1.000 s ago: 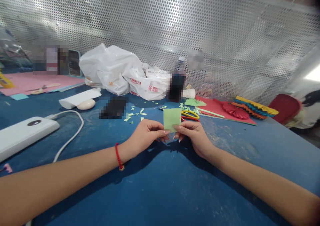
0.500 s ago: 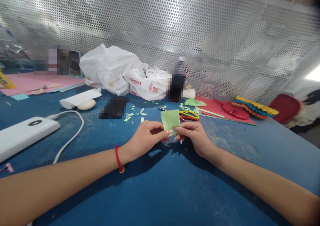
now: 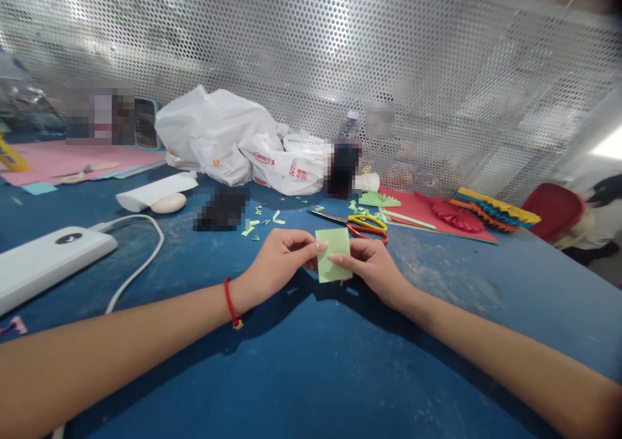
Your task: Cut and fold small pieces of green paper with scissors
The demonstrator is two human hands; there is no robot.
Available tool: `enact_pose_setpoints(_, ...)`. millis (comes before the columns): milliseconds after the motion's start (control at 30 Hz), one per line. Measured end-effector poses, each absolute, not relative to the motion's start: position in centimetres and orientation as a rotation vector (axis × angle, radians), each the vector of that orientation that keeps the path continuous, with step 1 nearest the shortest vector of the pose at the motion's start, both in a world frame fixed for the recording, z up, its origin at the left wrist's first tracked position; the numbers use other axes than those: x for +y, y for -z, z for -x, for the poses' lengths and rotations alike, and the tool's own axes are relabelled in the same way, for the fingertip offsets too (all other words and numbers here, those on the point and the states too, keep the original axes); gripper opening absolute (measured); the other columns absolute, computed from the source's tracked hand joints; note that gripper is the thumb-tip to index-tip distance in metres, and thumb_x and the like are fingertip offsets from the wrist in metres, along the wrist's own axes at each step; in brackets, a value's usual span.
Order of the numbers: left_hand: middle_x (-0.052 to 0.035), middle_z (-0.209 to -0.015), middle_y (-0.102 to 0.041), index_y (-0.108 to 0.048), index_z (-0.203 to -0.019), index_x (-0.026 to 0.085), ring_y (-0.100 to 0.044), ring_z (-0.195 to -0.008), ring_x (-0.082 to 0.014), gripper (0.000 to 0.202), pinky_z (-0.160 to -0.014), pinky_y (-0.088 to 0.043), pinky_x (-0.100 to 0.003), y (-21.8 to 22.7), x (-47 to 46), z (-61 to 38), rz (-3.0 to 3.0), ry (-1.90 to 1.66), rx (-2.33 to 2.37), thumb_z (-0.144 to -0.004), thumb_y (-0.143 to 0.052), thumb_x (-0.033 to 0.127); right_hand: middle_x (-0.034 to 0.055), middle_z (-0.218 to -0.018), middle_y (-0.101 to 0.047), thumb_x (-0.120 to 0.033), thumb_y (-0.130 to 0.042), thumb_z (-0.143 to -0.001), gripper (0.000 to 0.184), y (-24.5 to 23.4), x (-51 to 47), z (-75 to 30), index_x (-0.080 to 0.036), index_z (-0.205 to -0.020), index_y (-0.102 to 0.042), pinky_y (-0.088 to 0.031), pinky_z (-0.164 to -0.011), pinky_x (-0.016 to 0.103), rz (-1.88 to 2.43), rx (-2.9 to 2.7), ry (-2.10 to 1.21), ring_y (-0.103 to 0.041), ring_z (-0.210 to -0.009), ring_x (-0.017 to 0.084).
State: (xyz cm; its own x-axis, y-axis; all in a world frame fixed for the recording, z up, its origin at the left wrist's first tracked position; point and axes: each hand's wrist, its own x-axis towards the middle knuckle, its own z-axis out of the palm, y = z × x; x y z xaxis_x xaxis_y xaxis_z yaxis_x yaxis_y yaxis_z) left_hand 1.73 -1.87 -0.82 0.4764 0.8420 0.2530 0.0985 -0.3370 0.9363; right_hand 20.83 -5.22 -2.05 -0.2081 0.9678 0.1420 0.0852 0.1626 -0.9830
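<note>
A small light-green piece of paper (image 3: 334, 270) is held up between my two hands, over the middle of the blue table. My left hand (image 3: 286, 258) pinches its left edge, thumb in front. From the other side my right hand (image 3: 376, 267) grips it, its thumb lying across the paper's face and the other fingers mostly hidden behind. Just beyond the paper lie scissors (image 3: 367, 224) with yellow and red handles, blades pointing left. Small green paper scraps (image 3: 250, 227) are scattered on the table past my left hand.
White plastic bags (image 3: 214, 135) stand against the perforated metal panel (image 3: 311, 44). At left are a white power bank (image 3: 56, 261) with a cable and a mouse (image 3: 168, 202). Red paper (image 3: 403, 206) and folded paper fans (image 3: 495, 209) lie at right.
The green paper has come lower and nearer to me, uncovering the scissors' blades. My right thumb now reaches further across it, and my left thumb sits higher on its edge.
</note>
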Motion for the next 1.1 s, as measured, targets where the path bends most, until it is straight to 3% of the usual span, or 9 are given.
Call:
enact_pose_setpoints(100,-0.0003,-0.056,-0.064,-0.066,-0.062,0.014,-0.059,-0.054,-0.0102,0.030,-0.055,-0.049,-0.018,0.99,-1.97,-1.83,-1.809,-0.920,0.767,-0.081,-0.065,0.036,0.0033,-0.080,-0.073,-0.040,-0.079,-0.070,0.029,2.35,-5.10,-20.96,-0.018,-0.088,-0.075,-0.051,-0.061,0.026,1.071,-1.486,-1.197,-0.065,-0.067,0.015)
enact_pose_setpoints(267,-0.0003,-0.055,-0.064,-0.066,-0.061,0.013,-0.059,-0.053,-0.0096,0.029,-0.054,-0.048,-0.017,0.68,-2.05,-1.89,-1.811,-0.933,0.808,-0.082,-0.064,0.033,-0.0001,-0.065,-0.064,-0.047,-0.071,-0.078,0.030,2.46,-5.06,-21.01,-0.017,-0.083,-0.072,-0.041,-0.049,0.022,1.112,-1.483,-1.105,-0.053,-0.053,0.010)
enact_pose_setpoints(433,0.0005,-0.054,-0.064,-0.067,-0.058,0.014,-0.058,-0.052,-0.0090,0.028,-0.054,-0.048,-0.016,0.28,-2.27,-2.07,-1.803,-0.964,0.829,-0.081,-0.065,0.030,-0.0031,-0.054,-0.055,-0.052,-0.065,-0.082,0.035,2.17,-5.36,-20.78,-0.018,-0.074,-0.066,-0.038,-0.039,0.022,1.094,-1.494,-1.062,-0.046,-0.041,0.009)
enact_pose_setpoints(600,0.0000,-0.057,-0.067,-0.068,-0.061,0.014,-0.060,-0.054,-0.0092,0.026,-0.055,-0.049,-0.016,0.57,-2.26,-2.05,-1.799,-0.952,0.784,-0.082,-0.066,0.029,-0.0038,-0.050,-0.053,-0.049,-0.068,-0.080,0.032,1.95,-5.68,-20.89,-0.018,-0.070,-0.064,-0.031,-0.032,0.021,1.178,-1.426,-0.890,-0.042,-0.034,0.007)
enact_pose_setpoints(867,-0.0019,-0.062,-0.070,-0.069,-0.066,0.013,-0.063,-0.057,-0.0107,0.027,-0.057,-0.050,-0.017,1.16,-2.11,-1.84,-1.749,-0.848,0.708,-0.080,-0.068,0.036,-0.0047,-0.049,-0.051,-0.049,-0.074,-0.074,0.036,1.99,-5.51,-20.80,-0.018,-0.064,-0.059,-0.031,-0.036,0.020,1.137,-1.407,-0.869,-0.041,-0.038,0.007)
enact_pose_setpoints(1100,0.0007,-0.056,-0.062,-0.062,-0.061,0.013,-0.058,-0.054,-0.0087,0.038,-0.055,-0.045,-0.016,0.64,-2.33,-1.73,-1.919,-0.955,0.760,-0.091,-0.053,0.035,-0.0052,-0.052,-0.050,-0.045,-0.073,-0.076,0.034,2.02,-5.46,-21.06,-0.018,-0.065,-0.056,-0.030,-0.039,0.019,1.092,-1.494,-1.026,-0.041,-0.041,0.006)
